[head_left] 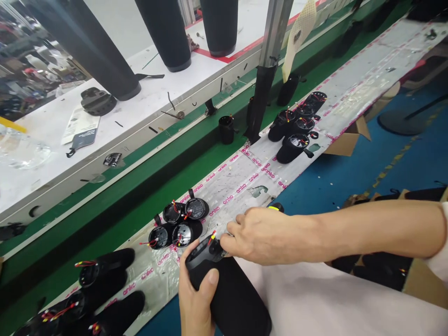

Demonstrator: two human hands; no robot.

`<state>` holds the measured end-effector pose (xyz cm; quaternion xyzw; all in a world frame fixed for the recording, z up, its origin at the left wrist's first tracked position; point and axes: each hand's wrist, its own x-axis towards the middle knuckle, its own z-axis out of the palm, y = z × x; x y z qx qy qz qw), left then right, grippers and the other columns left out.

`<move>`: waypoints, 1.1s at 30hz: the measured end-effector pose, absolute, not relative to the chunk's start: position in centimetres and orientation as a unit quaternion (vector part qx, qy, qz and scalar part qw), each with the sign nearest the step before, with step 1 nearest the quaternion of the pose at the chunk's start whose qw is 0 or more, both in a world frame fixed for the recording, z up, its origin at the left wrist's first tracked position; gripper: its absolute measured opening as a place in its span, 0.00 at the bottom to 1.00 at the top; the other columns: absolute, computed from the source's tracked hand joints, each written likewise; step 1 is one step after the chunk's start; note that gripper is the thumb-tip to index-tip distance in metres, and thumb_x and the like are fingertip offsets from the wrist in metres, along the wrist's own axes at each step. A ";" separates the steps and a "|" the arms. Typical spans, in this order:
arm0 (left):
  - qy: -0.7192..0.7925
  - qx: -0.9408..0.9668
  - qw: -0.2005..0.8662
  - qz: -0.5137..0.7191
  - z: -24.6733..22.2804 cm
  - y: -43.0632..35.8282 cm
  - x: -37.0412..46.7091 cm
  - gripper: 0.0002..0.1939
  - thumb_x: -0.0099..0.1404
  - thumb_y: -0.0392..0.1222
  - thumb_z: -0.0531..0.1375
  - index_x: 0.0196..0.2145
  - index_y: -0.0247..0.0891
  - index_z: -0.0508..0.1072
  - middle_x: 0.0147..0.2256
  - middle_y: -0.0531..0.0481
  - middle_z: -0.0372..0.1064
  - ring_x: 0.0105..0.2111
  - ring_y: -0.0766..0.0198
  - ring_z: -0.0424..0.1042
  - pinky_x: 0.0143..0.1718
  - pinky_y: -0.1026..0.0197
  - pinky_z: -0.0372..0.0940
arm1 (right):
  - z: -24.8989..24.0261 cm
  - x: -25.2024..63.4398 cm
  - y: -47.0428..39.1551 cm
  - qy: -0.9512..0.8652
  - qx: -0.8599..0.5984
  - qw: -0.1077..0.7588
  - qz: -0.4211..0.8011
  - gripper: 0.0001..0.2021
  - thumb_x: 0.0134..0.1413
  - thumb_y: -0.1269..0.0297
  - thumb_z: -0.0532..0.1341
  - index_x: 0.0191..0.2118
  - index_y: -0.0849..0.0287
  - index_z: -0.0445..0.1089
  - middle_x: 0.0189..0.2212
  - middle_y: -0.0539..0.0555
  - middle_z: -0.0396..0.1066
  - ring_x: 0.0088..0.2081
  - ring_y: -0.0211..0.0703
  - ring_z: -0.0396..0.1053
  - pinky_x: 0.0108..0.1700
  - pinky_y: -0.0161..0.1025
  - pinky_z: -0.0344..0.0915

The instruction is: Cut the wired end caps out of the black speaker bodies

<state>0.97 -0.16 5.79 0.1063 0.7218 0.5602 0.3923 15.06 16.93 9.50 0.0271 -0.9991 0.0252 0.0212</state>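
Note:
My left hand [196, 294] is wrapped round a black, fabric-covered cylindrical speaker body [240, 296], tilted with its open end up and away from me. A red and yellow wire lead [212, 237] sticks out of that end. My right hand [250, 235] is closed at the rim of the body, gripping a hand tool whose black and yellow handle end [276, 206] shows behind the wrist. The tool's working end and its exact kind are hidden by my fingers. Just beyond the left hand stand several similar speaker bodies [194, 208] with wire leads at their open ends.
A long bench strip [227, 186] with pink printed tape runs diagonally. More speaker bodies [292, 147] stand farther along it, others [119, 305] lie at lower left. Beyond a green conveyor [196, 163], a white shelf [147, 112] bears tall black cylinders [168, 37]. A metal post [271, 51] rises between. Cardboard boxes [345, 142] stand at right.

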 end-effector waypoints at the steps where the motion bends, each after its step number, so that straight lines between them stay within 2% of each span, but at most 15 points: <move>1: 0.732 0.115 0.391 0.547 5.9 -0.2 0.9 0.43 0.46 0.62 0.73 0.57 0.44 0.70 0.50 0.42 0.77 0.50 0.43 0.76 0.53 0.49 0.69 | 9.9 15.0 17.0 -0.999 0.034 0.011 0.018 0.06 0.64 0.76 0.55 0.42 0.60 0.64 0.28 0.51 0.65 0.25 0.42 0.63 0.22 0.43 0.44; 4: 0.755 0.128 0.398 0.506 6.1 -0.2 0.7 0.44 0.47 0.64 0.72 0.58 0.45 0.69 0.51 0.42 0.76 0.51 0.43 0.75 0.60 0.43 0.64 | 10.6 14.7 17.2 -0.998 0.053 -0.024 0.011 0.07 0.61 0.78 0.57 0.43 0.62 0.66 0.28 0.52 0.65 0.25 0.42 0.64 0.23 0.43 0.45; 7: 0.755 0.119 0.401 0.505 5.6 -0.2 0.7 0.43 0.47 0.64 0.72 0.57 0.45 0.69 0.50 0.43 0.77 0.50 0.44 0.76 0.59 0.45 0.65 | 10.3 14.3 17.5 -0.997 0.060 -0.040 0.036 0.07 0.61 0.78 0.59 0.43 0.62 0.68 0.29 0.52 0.68 0.26 0.42 0.66 0.23 0.43 0.44; 9: 0.728 0.099 0.420 0.533 5.2 -0.2 0.9 0.44 0.45 0.63 0.72 0.57 0.44 0.69 0.49 0.43 0.77 0.49 0.46 0.77 0.53 0.50 0.69 | 9.7 14.2 17.6 -0.995 0.044 -0.037 0.086 0.01 0.68 0.71 0.59 0.43 0.61 0.68 0.29 0.51 0.70 0.25 0.41 0.66 0.23 0.42 0.43; 12: 0.658 0.061 0.459 0.593 4.6 -0.2 1.2 0.44 0.46 0.60 0.71 0.59 0.44 0.69 0.48 0.43 0.78 0.48 0.43 0.78 0.50 0.50 0.72 | 8.7 14.4 17.8 -0.981 -0.018 0.000 0.194 0.13 0.75 0.55 0.54 0.42 0.58 0.66 0.30 0.49 0.73 0.26 0.40 0.68 0.25 0.41 0.44; 14: 0.622 0.040 0.477 0.619 4.4 -0.2 1.4 0.43 0.48 0.58 0.71 0.60 0.44 0.69 0.48 0.41 0.79 0.50 0.41 0.77 0.51 0.47 0.72 | 8.4 14.8 17.8 -0.969 -0.078 0.020 0.233 0.14 0.76 0.53 0.52 0.42 0.58 0.65 0.31 0.50 0.75 0.27 0.41 0.70 0.26 0.41 0.45; 17: 0.596 0.020 0.498 0.629 4.2 -0.2 1.5 0.44 0.49 0.56 0.71 0.62 0.44 0.68 0.49 0.40 0.79 0.52 0.39 0.76 0.53 0.45 0.72 | 8.4 15.4 17.7 -0.960 -0.116 0.008 0.254 0.12 0.75 0.56 0.54 0.44 0.59 0.64 0.31 0.51 0.74 0.29 0.43 0.71 0.27 0.42 0.46; 20: 0.589 0.000 0.517 0.621 3.9 0.0 1.2 0.47 0.50 0.56 0.70 0.66 0.45 0.63 0.50 0.40 0.78 0.52 0.38 0.77 0.53 0.44 0.72 | 8.3 15.6 17.6 -0.971 -0.087 -0.017 0.222 0.11 0.75 0.57 0.54 0.44 0.60 0.65 0.32 0.52 0.74 0.30 0.45 0.72 0.28 0.42 0.47; 24: 0.590 -0.004 0.522 0.616 3.4 0.3 0.9 0.52 0.49 0.56 0.71 0.69 0.47 0.59 0.50 0.41 0.79 0.50 0.38 0.78 0.52 0.44 0.73 | 7.5 15.3 17.4 -0.990 -0.061 -0.025 0.124 0.15 0.76 0.54 0.52 0.43 0.60 0.66 0.33 0.54 0.74 0.31 0.46 0.72 0.26 0.43 0.44; 30: 0.630 0.060 0.482 0.606 3.0 0.4 1.3 0.51 0.45 0.60 0.73 0.65 0.45 0.65 0.50 0.41 0.79 0.51 0.39 0.77 0.52 0.45 0.73 | 6.6 15.2 17.0 -0.996 -0.029 -0.004 0.084 0.16 0.77 0.54 0.50 0.43 0.59 0.66 0.32 0.52 0.72 0.30 0.46 0.72 0.24 0.43 0.45; 33: 0.638 0.064 0.476 0.602 3.3 0.4 1.6 0.51 0.45 0.60 0.72 0.65 0.45 0.64 0.51 0.41 0.78 0.51 0.39 0.77 0.53 0.45 0.73 | 6.7 15.3 16.9 -0.996 -0.029 0.003 0.080 0.15 0.77 0.54 0.50 0.43 0.59 0.66 0.32 0.52 0.72 0.30 0.46 0.72 0.24 0.44 0.46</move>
